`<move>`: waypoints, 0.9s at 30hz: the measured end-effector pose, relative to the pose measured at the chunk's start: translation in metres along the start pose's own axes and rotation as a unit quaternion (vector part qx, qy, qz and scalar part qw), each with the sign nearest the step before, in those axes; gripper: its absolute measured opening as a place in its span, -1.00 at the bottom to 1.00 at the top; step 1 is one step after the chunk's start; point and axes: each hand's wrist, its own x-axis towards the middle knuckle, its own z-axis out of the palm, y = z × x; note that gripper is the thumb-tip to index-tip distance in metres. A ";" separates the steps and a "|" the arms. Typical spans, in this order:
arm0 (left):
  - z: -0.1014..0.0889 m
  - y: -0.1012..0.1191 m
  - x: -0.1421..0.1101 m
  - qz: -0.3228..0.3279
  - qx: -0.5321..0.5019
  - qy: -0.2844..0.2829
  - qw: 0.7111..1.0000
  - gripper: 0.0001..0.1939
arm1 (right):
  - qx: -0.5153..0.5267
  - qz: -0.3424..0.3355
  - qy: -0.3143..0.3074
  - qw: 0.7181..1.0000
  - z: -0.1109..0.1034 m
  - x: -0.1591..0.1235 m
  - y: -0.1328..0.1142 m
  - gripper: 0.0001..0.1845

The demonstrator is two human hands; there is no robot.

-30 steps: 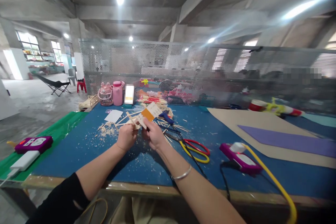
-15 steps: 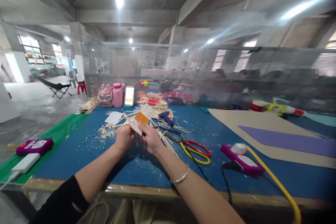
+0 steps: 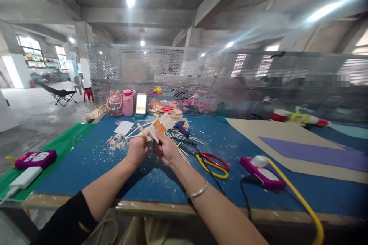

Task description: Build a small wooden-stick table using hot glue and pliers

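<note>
Right hand (image 3: pixel 168 149) pinching a printed card (image 3: pixel 166 122), apparently working it against wooden sticks (image 3: pixel 142 128); left hand (image 3: pixel 138 149) closed, seemingly on the sticks; next move likely calls for steady grips.

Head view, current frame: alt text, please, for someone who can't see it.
The right hand pinches an orange-and-white card beside thin wooden sticks in the left hand, above a blue table. Scissors and a blue glue gun lie nearby.
</note>
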 end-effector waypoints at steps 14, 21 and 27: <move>0.001 -0.004 -0.001 0.025 -0.021 0.016 0.999 -0.80 | -0.021 -0.001 -0.014 1.000 0.004 -0.001 -0.001 -0.44; 0.002 -0.005 -0.001 0.036 -0.022 0.027 0.999 -0.81 | -0.004 -0.015 0.013 1.000 0.003 -0.002 -0.003 -0.45; 0.003 -0.007 -0.001 0.023 -0.013 0.021 0.999 -0.81 | -0.015 0.005 -0.001 1.000 0.004 -0.002 0.000 -0.44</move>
